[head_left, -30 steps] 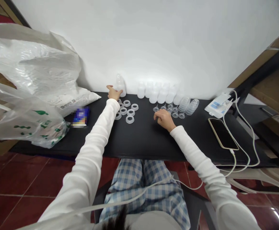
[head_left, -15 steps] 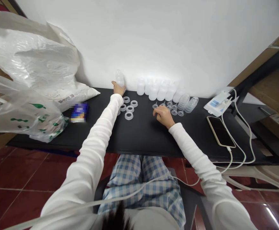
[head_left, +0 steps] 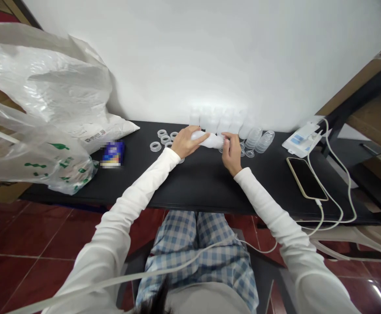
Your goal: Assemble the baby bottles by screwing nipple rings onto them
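My left hand (head_left: 186, 141) is closed around a white plastic feeding bottle (head_left: 211, 140), tipped on its side above the table with the neck pointing right. At that neck end, my right hand (head_left: 232, 153) has its thumb and fingers pinched together; what sits between them is small and partly hidden. Several small clear nipples (head_left: 250, 153) lie beside and behind the right hand. Left of the left hand are several translucent screw rings (head_left: 155, 146), some covered by the hand and sleeve.
Several white bottles (head_left: 194, 117) stand along the wall, with clear stacked caps (head_left: 253, 138) to their right. A phone (head_left: 307, 179) on a cable and a white-blue packet (head_left: 300, 140) lie at right. Plastic bags (head_left: 46, 96) and a blue pack (head_left: 113, 153) occupy the left.
My left hand has brought the bottle from beside the wall at left towards the middle, tipping it sideways. The right hand has risen slightly from the nipples to the bottle's neck.
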Action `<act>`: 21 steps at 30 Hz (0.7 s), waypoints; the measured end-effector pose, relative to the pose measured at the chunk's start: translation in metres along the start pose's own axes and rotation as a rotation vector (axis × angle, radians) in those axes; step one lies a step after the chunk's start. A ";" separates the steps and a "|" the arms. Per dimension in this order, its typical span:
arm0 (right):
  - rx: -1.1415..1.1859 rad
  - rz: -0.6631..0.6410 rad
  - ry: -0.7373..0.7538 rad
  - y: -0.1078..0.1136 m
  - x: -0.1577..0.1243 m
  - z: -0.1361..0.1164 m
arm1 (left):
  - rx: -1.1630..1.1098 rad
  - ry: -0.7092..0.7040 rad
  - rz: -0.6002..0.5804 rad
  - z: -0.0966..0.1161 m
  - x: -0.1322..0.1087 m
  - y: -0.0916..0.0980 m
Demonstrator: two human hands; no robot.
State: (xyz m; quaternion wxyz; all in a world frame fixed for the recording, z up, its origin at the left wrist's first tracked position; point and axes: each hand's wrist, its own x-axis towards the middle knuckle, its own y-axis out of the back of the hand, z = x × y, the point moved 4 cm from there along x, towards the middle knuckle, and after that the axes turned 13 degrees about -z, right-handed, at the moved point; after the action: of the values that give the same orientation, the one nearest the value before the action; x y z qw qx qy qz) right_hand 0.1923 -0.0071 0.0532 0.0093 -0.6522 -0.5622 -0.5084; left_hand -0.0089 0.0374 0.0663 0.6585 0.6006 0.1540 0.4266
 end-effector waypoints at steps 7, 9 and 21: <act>0.248 0.110 -0.362 -0.007 0.004 0.030 | -0.094 -0.139 -0.016 0.011 -0.003 -0.003; 0.279 0.131 -0.404 -0.008 0.006 0.033 | -0.142 -0.158 -0.022 0.010 -0.004 -0.005; 0.011 -0.014 -0.052 -0.007 0.004 0.007 | -0.764 0.189 0.318 -0.008 -0.003 0.004</act>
State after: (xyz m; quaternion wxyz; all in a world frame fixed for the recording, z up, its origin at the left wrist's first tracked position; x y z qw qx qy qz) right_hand 0.1910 0.0023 0.0491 -0.0051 -0.6613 -0.5695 -0.4882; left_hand -0.0179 0.0399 0.0670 0.7426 0.2879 -0.0499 0.6026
